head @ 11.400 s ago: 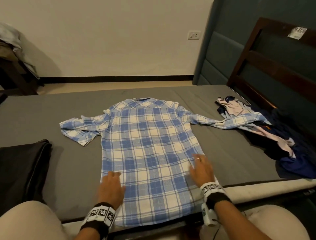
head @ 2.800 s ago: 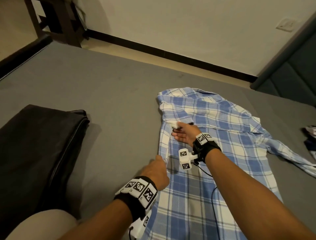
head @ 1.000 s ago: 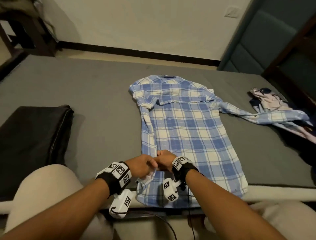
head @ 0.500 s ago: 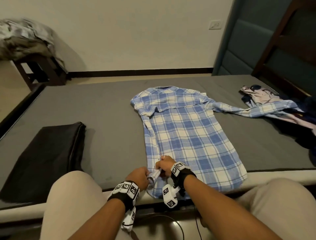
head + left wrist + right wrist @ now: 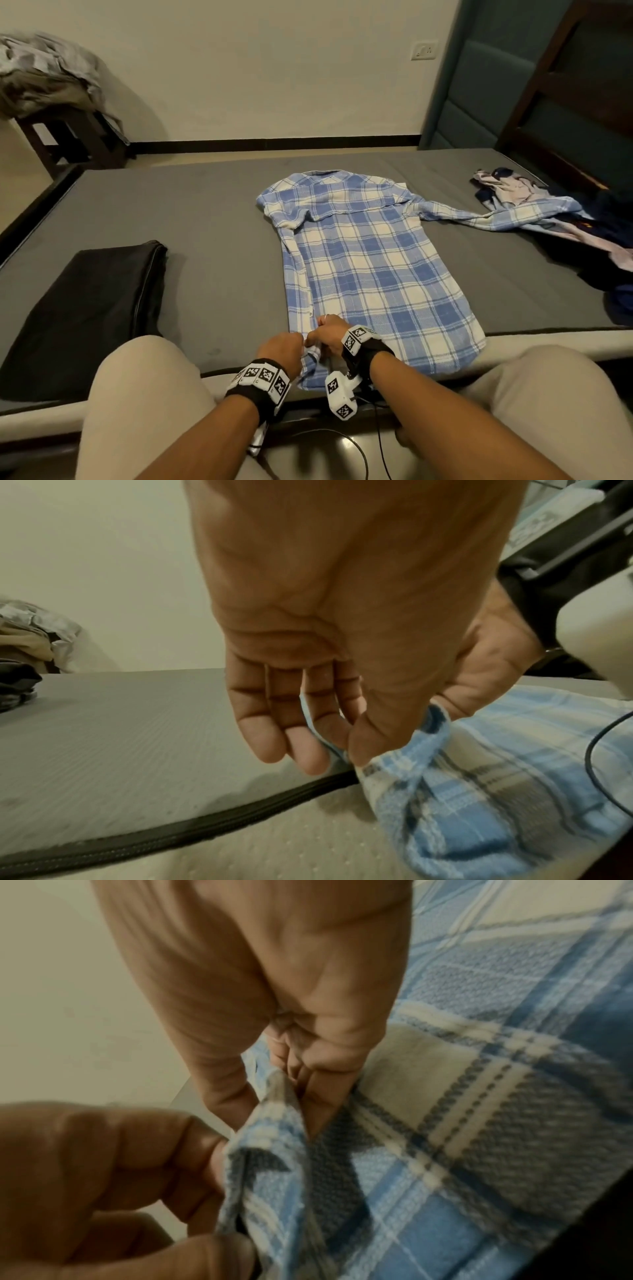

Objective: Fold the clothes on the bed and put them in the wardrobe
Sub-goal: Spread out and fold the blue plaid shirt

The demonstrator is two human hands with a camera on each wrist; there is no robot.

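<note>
A blue and white plaid shirt (image 5: 370, 267) lies flat on the grey bed (image 5: 205, 240), its hem hanging over the near edge. Its left side and sleeve are folded in along the body; the right sleeve (image 5: 479, 219) stretches out toward a clothes pile. My left hand (image 5: 284, 349) and right hand (image 5: 329, 337) meet at the shirt's near left corner, and both pinch the folded sleeve cuff there. In the left wrist view the left hand (image 5: 329, 745) pinches the plaid shirt (image 5: 479, 777) edge. In the right wrist view the right hand (image 5: 287, 1096) grips a ridge of the plaid shirt (image 5: 479, 1123).
A pile of unfolded clothes (image 5: 548, 222) lies at the bed's right side by the dark headboard (image 5: 565, 102). A black cushion (image 5: 85, 308) sits on the bed at the left. A wooden stool with heaped laundry (image 5: 44, 85) stands at the far left. My knees flank the near bed edge.
Over eleven seconds the shirt's left sleeve was folded in along the body. In the last second both hands stayed together at the near left corner; the camera view rose slightly.
</note>
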